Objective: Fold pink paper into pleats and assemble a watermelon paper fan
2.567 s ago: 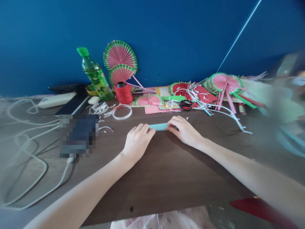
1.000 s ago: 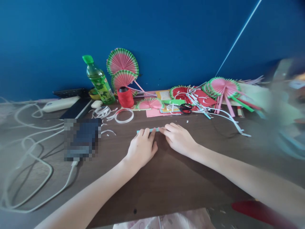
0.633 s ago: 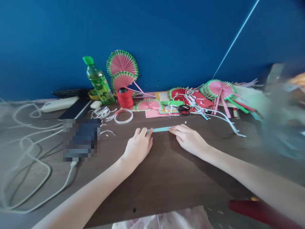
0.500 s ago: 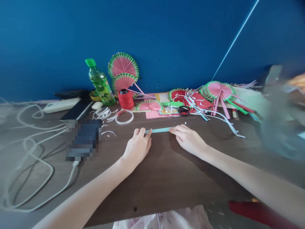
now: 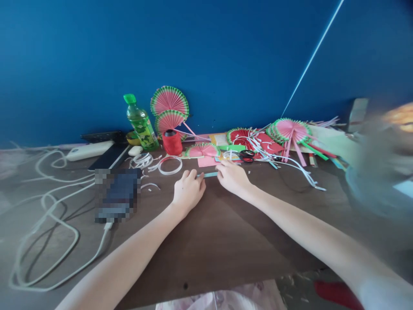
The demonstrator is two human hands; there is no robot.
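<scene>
A narrow light-blue strip (image 5: 211, 174) lies on the brown table between my two hands. My left hand (image 5: 189, 188) has its fingers closed on the strip's left end. At the right part of the strip, my right hand (image 5: 232, 175) grips it with its fingertips; the hand covers that end. Just behind my right hand are black-handled scissors (image 5: 247, 156) and a pink and green folded paper fan (image 5: 203, 150).
At the back left stand a green bottle (image 5: 141, 125) and a red thread spool (image 5: 172, 143). A phone (image 5: 119, 196) with a white cable (image 5: 75, 234) lies left. More paper fans (image 5: 291, 130) and white strips (image 5: 305, 172) lie back right. A blurred person is at the right edge.
My right hand has moved left along the strip, closer to my left hand, so less of the strip shows. The camera view has shifted slightly.
</scene>
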